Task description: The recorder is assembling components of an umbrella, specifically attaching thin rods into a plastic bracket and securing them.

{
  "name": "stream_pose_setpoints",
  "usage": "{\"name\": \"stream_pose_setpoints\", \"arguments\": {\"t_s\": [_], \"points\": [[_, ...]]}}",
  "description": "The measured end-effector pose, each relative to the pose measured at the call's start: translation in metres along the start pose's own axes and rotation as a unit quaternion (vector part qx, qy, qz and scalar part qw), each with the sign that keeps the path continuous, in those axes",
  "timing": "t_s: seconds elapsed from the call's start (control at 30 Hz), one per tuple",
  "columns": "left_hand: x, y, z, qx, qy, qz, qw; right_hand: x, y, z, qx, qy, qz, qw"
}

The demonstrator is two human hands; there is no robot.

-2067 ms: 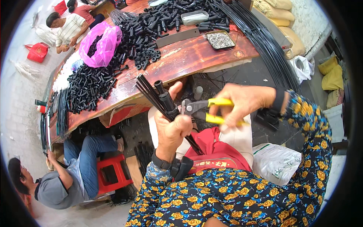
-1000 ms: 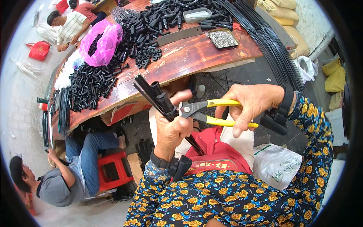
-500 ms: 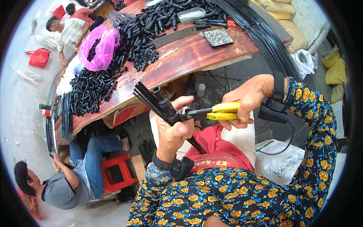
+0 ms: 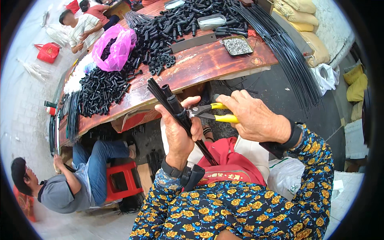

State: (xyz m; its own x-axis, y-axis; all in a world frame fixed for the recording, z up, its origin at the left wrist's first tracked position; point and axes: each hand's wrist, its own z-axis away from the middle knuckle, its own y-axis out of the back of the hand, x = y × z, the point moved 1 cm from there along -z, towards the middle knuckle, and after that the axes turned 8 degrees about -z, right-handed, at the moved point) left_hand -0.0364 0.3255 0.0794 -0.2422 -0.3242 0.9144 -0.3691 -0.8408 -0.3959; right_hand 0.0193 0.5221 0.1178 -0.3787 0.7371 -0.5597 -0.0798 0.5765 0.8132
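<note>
My left hand (image 4: pixel 179 136) is wrapped round a bundle of thin black rods (image 4: pixel 158 90), thumb up. The bundle slants from upper left down toward my lap. Black tubular fittings (image 4: pixel 175 103) sit among the rods near my fingers. In my right hand (image 4: pixel 260 117) is a pair of pliers with yellow handles (image 4: pixel 226 118), the handles spread apart. The metal jaws of the pliers meet the bundle's right side beside my left fingertips. What exactly lies between the jaws is too small to tell. A red cloth (image 4: pixel 224 158) covers my lap under the bundle.
A wooden table (image 4: pixel 208 72) ahead carries heaped black plastic parts (image 4: pixel 102 90), a pink bag (image 4: pixel 114 48), a tray of small metal pieces (image 4: pixel 237 46) and long black rods (image 4: pixel 280 52). A person (image 4: pixel 66 188) sits at left by a red stool (image 4: pixel 120 182). Sacks (image 4: pixel 296 16) stand far right.
The pliers' handles have spread from pressed together to apart. My right hand has turned over them and its forearm has come inward. My left hand still grips the bundle.
</note>
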Motion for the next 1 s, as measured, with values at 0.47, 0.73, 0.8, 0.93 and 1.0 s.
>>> {"name": "stream_pose_setpoints", "arguments": {"t_s": [0.47, 0.73, 0.8, 0.93, 1.0], "points": [[0.002, -0.008, -0.003, 0.036, -0.010, -0.008, 0.999, 0.006, -0.022, -0.001, 0.176, 0.025, 0.174, 0.969], [0.003, -0.006, -0.001, 0.042, -0.015, -0.009, 0.999, 0.009, -0.024, -0.007, 0.199, 0.027, 0.163, 0.966], [0.003, -0.006, -0.001, 0.046, -0.010, -0.014, 0.999, 0.014, -0.028, -0.012, 0.205, 0.035, 0.173, 0.963], [-0.001, 0.000, -0.007, 0.051, -0.016, -0.010, 0.998, 0.024, -0.040, -0.018, 0.211, 0.016, 0.107, 0.972], [0.001, 0.001, -0.010, 0.047, -0.026, -0.009, 0.999, 0.025, -0.039, -0.020, 0.198, -0.010, 0.070, 0.978]]}}
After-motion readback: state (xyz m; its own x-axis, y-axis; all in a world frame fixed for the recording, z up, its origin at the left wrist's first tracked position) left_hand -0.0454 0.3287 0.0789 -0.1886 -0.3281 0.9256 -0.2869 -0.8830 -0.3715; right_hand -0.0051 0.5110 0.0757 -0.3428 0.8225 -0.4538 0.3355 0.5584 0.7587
